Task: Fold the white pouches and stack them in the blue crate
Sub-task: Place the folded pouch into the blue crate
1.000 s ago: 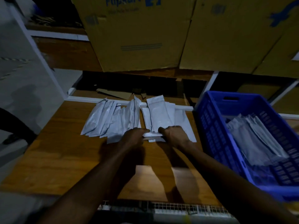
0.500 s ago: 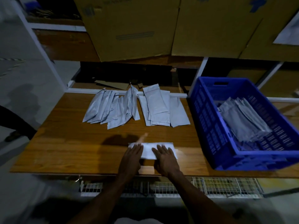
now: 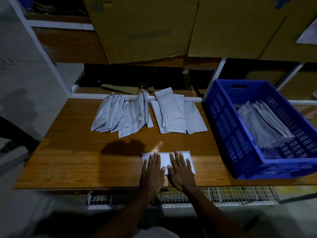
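Now both hands, left hand [image 3: 151,170] and right hand [image 3: 180,170], press flat with fingers spread on one seemingly folded white pouch [image 3: 165,161]; blue crate [image 3: 228,127] right of them.

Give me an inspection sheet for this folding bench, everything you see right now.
Surface: wooden table, dimly lit.
Job's things: one white pouch flat at the near edge; fanned pile and flat pile at the back; blue crate on the right holding grey pouches.
Clutter: cardboard scraps behind the table.
Hands: left hand and right hand press flat on the pouch, fingers straight.
Cables: nothing seen.
Surroundings: cardboard boxes on a shelf above; wire mesh below the table edge.
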### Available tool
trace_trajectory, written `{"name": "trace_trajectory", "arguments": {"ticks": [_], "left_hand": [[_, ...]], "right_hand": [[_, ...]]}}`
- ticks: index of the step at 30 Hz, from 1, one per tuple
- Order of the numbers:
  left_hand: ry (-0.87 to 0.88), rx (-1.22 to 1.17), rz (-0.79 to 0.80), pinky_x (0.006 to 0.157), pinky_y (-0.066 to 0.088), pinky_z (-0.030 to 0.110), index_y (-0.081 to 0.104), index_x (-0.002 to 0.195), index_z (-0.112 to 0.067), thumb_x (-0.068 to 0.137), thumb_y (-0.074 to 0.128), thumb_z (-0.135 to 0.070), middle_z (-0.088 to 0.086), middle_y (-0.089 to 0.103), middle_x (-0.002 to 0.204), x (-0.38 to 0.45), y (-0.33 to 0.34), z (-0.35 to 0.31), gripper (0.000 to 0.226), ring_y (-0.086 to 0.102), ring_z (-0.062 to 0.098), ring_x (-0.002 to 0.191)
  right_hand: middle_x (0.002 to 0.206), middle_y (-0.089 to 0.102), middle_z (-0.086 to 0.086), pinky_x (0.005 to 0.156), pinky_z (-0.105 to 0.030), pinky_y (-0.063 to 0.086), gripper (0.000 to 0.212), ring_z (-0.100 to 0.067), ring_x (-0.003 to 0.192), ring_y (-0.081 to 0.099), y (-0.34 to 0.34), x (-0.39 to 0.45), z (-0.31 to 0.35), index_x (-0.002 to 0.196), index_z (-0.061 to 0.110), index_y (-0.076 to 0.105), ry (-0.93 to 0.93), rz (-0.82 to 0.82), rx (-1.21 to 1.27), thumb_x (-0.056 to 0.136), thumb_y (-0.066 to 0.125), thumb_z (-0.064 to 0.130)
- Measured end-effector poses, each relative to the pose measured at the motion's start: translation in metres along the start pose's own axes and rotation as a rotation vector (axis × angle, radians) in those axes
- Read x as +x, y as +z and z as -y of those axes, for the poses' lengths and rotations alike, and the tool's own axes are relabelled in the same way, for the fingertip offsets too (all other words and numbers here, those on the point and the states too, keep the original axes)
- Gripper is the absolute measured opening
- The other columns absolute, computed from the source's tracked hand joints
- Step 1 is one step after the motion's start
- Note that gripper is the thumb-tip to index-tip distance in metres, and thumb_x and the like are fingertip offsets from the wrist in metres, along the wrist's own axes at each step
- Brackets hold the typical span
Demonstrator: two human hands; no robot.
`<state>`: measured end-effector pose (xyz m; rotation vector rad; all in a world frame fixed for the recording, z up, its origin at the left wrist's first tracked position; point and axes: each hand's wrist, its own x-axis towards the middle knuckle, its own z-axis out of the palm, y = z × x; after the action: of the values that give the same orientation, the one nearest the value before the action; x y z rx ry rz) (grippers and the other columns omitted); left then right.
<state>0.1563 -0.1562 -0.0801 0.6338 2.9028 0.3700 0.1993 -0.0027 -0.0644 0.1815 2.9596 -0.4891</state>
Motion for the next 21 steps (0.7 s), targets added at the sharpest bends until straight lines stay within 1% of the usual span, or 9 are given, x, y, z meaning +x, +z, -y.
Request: {"name": "trace_trajectory", "arguments": {"ticks": [3, 6, 8, 11, 13, 19, 21], "left_hand": [[0.004, 0.001, -0.020, 0.113, 0.022, 0.044, 0.046, 0.147, -0.007, 0.099, 0.027, -0.045, 0.010, 0.043, 0.153, 0.002, 0.005, 0.001, 0.064, 0.038, 0.024, 0.144], [0.022, 0.014, -0.040, 0.115, 0.020, 0.044, 0.041, 0.150, -0.008, 0.100, 0.027, -0.044, 0.009, 0.039, 0.156, 0.002, 0.009, 0.004, 0.064, 0.034, 0.023, 0.146], [0.026, 0.023, -0.060, 0.116, 0.020, 0.045, 0.037, 0.152, -0.008, 0.101, 0.027, -0.044, 0.010, 0.036, 0.158, 0.001, 0.011, 0.005, 0.064, 0.030, 0.023, 0.148], [0.013, 0.023, -0.067, 0.117, 0.021, 0.047, 0.035, 0.153, -0.008, 0.100, 0.026, -0.044, 0.010, 0.033, 0.159, 0.002, 0.013, 0.003, 0.065, 0.027, 0.024, 0.149], [0.003, 0.032, -0.060, 0.118, 0.019, 0.047, 0.032, 0.154, -0.008, 0.100, 0.024, -0.044, 0.010, 0.030, 0.160, 0.002, 0.014, 0.002, 0.066, 0.023, 0.023, 0.150], [-0.005, 0.044, -0.074, 0.119, 0.016, 0.046, 0.031, 0.154, -0.009, 0.099, 0.024, -0.044, 0.009, 0.027, 0.161, 0.005, 0.019, 0.001, 0.066, 0.020, 0.023, 0.151], [-0.008, 0.047, -0.072, 0.119, 0.016, 0.046, 0.031, 0.154, -0.009, 0.099, 0.028, -0.043, 0.009, 0.027, 0.161, 0.005, 0.017, 0.001, 0.065, 0.020, 0.023, 0.151]], "right_hand": [[0.163, -0.022, 0.004, 0.122, -0.043, -0.011, 0.070, -0.014, 0.149, -0.025, 0.003, 0.000, -0.003, 0.157, 0.031, -0.014, -0.007, 0.004, 0.020, 0.094, -0.011, 0.062], [0.163, -0.022, 0.003, 0.122, -0.043, -0.011, 0.071, -0.014, 0.149, -0.026, 0.003, 0.001, -0.002, 0.157, 0.030, -0.013, -0.013, 0.001, 0.005, 0.093, -0.013, 0.061], [0.163, -0.021, 0.002, 0.122, -0.042, -0.013, 0.069, -0.015, 0.149, -0.026, 0.005, 0.001, -0.001, 0.157, 0.029, -0.013, -0.001, -0.001, -0.016, 0.095, -0.010, 0.058], [0.163, -0.022, 0.000, 0.122, -0.046, -0.009, 0.067, -0.018, 0.149, -0.025, 0.007, 0.002, 0.000, 0.157, 0.027, -0.014, 0.014, 0.022, -0.082, 0.096, -0.006, 0.053], [0.162, -0.023, -0.001, 0.122, -0.047, -0.010, 0.067, -0.020, 0.149, -0.026, 0.008, 0.004, 0.001, 0.157, 0.026, -0.015, 0.026, 0.031, -0.105, 0.096, -0.006, 0.052], [0.162, -0.026, -0.002, 0.121, -0.046, -0.014, 0.070, -0.021, 0.148, -0.027, 0.008, 0.008, -0.001, 0.156, 0.026, -0.018, 0.026, 0.082, -0.096, 0.093, -0.009, 0.053], [0.161, -0.028, -0.002, 0.120, -0.046, -0.014, 0.067, -0.021, 0.148, -0.028, 0.008, 0.010, -0.002, 0.156, 0.025, -0.019, 0.028, 0.101, -0.086, 0.097, -0.005, 0.053]]}}
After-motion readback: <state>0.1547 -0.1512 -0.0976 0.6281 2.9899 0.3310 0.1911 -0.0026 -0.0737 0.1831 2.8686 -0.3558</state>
